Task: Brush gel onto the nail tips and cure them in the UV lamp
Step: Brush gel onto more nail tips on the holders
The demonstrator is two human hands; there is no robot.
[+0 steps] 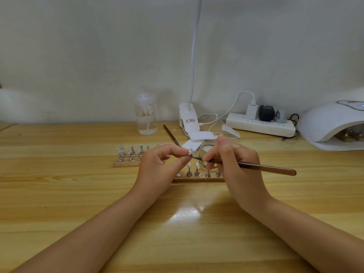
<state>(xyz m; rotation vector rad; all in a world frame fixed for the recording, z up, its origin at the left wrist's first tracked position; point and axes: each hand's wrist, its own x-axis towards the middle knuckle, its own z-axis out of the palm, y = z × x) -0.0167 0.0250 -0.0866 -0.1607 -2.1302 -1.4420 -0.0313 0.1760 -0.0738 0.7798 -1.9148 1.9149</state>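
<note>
- Head view: the gel-brushing step looks to be in hand. The left hand (pixel 157 164) pinches a small stand with one nail tip (pixel 190 152) between thumb and fingers, raised above the table (pixel 59 194) just in front of the jar (pixel 206 152).
- The right hand (pixel 234 162) grips the brush (pixel 264 168) like a pen, fingers curled round its shaft; the brush's dark point meets the held tip or sits just under it, too small to tell which.
- The next move likely calls for short, light strokes along the tip while the left hand keeps it steady, then setting the stand back on the near strip (pixel 197 177).
- Curing seems not yet begun for this tip: the lamp (pixel 331 123) stands well apart at the far right, something brownish inside its mouth, unclear what.
- The held tip looks white and glossy, very small. Other tips stand on metal stands on the near strip and on a far strip (pixel 126 164) to the left.
</note>
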